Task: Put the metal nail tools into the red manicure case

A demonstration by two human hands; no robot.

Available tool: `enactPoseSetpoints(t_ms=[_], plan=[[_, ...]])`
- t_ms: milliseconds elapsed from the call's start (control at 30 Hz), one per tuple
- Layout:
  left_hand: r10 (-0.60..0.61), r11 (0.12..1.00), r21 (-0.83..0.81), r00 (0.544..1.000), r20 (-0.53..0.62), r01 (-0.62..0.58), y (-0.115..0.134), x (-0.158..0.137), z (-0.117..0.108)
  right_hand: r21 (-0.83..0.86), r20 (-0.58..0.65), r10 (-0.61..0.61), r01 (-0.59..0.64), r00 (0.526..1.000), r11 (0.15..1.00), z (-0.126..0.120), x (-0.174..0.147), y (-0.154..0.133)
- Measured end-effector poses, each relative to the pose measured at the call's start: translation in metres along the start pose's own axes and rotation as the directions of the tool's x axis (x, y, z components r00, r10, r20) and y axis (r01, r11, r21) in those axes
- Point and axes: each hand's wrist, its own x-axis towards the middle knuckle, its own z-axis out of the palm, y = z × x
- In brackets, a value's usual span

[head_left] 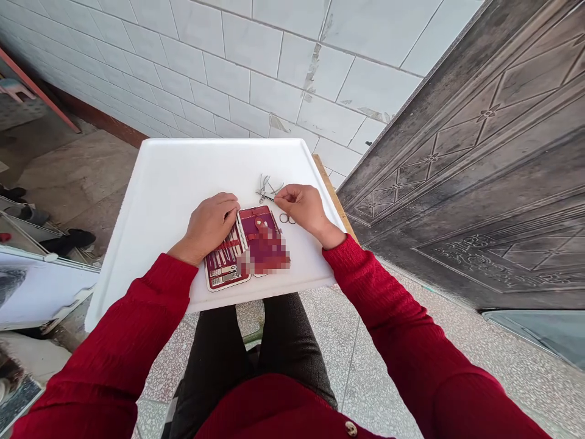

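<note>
A red manicure case (255,213) lies unfolded on a white board. Its left half holds several slim metal tools (222,256) under a strap, with nail clippers (223,277) near its front edge. My left hand (212,222) rests over the upper left of the case, its fingers curled at the rim. Beyond the case's right half, my right hand (301,207) pinches the end of a slim metal tool (267,196); its exact kind is unclear. Metal nippers (264,182) lie just beyond it. Below my right hand are scissors handles (285,218), partly covered.
The white board (183,171) has a raised rim and sits above my knees. A tiled wall (256,73) stands behind it, and a dark carved door (457,158) is close on the right. Shoes (68,241) are on a rack at the left.
</note>
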Motion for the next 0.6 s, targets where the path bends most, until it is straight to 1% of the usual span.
enactPoseSetpoints(t_ms=[100, 167, 267, 367, 500, 600], plan=[[0.000, 1.000, 0.002, 1.000, -0.002, 0.000, 0.000, 0.000, 0.000, -0.057, -0.091, 0.022, -0.028, 0.996, 0.998, -0.008, 0.011, 0.008], [-0.003, 1.000, 0.000, 1.000, -0.005, 0.003, 0.000, -0.001, -0.001, -0.120, -0.102, 0.042, -0.055, 0.994, 0.991, -0.010, 0.016, 0.011], [-0.002, 1.000, -0.005, 1.000, -0.010, 0.002, 0.001, -0.001, -0.001, -0.229, -0.055, 0.068, -0.079, 0.996, 0.970, -0.009, 0.020, 0.007], [0.009, 1.000, -0.005, 1.000, -0.010, -0.009, 0.000, -0.001, 0.000, -0.331, -0.010, 0.074, -0.073, 0.997, 0.941, -0.008, 0.024, -0.003], [0.021, 1.000, -0.005, 1.000, -0.016, -0.021, 0.000, -0.001, 0.001, -0.450, 0.004, 0.085, -0.074, 0.996, 0.890, -0.009, 0.037, -0.018], [0.026, 1.000, 0.000, 1.000, -0.015, -0.026, 0.000, -0.001, 0.001, -0.479, -0.003, 0.093, -0.083, 0.996, 0.874, -0.005, 0.047, -0.026]])
